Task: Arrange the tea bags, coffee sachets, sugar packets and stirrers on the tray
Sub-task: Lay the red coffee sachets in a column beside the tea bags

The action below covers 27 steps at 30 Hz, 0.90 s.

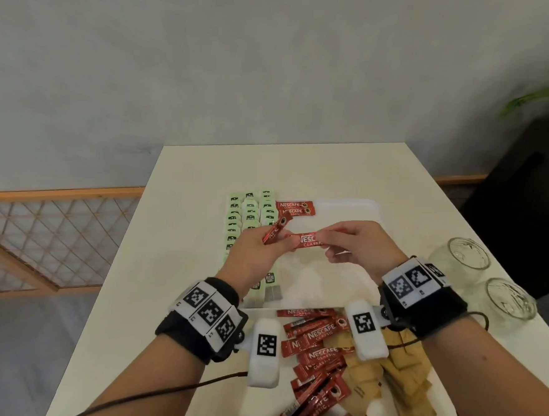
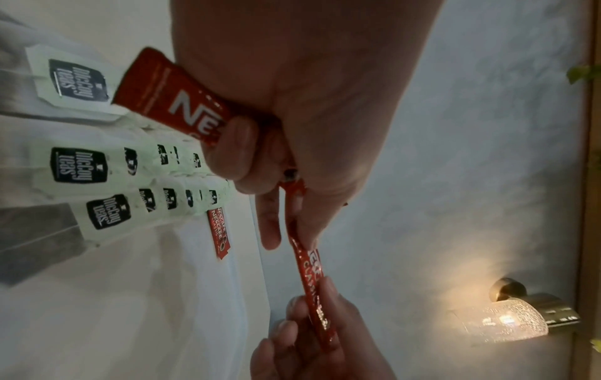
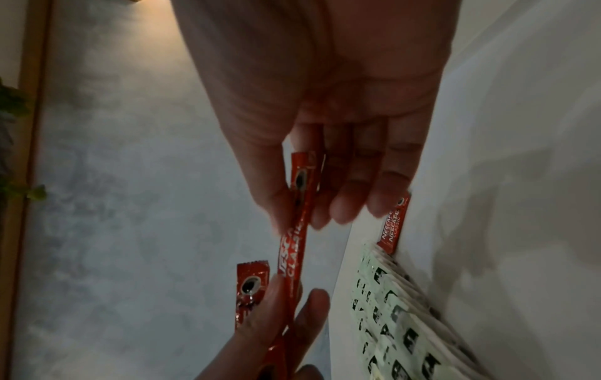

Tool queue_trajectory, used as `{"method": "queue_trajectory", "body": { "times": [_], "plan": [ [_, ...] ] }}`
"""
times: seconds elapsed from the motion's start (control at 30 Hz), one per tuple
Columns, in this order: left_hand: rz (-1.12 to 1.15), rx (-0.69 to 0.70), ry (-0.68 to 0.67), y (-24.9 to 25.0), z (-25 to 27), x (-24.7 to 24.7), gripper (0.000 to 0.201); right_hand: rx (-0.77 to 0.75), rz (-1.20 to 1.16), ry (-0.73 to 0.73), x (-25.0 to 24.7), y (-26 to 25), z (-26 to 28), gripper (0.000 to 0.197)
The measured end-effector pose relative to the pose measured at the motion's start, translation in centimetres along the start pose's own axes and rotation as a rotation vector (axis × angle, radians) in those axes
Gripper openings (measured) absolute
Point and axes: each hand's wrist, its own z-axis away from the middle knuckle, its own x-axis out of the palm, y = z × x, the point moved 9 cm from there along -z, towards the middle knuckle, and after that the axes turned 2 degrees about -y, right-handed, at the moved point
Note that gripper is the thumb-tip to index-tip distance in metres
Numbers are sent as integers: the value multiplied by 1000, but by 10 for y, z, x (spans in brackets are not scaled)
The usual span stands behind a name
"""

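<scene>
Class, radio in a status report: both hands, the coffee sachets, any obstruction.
Left hand grips one red coffee sachet. Both hands pinch second red sachet; right hand at its other end. White tray ahead unobstructed.

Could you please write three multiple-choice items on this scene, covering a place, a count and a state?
1. Where do the green tea bags lie on the tray?
A. left side
B. right side
C. off it

2. How many coffee sachets already lie flat on the tray?
A. none
B. two
C. five

3. How is the sachet between the hands held?
A. by the left hand only
B. by the right hand only
C. by both

A: rows fill the left side.
B: two overlap beside the bags.
C: each hand pinches an end.
</scene>
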Motion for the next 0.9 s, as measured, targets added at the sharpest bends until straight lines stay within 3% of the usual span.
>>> {"method": "queue_trajectory", "body": {
  "times": [0.17,0.4,0.6,0.77,0.9],
  "plan": [
    [-161,93,12,12,1,8,15,51,121,-124,21,-2,-1,24],
    [-165,80,63,7,-9,-6,16,83,35,-22,2,10,-17,25],
    [-70,0,110,1,-32,-19,24,108,-76,-25,-13,14,-42,17],
    [8,-74,188,-10,-51,-46,26,237,154,158,-43,42,-83,18],
    [51,-100,191,-21,-58,-55,38,320,325,247,-50,59,-108,7]
  ]
}}
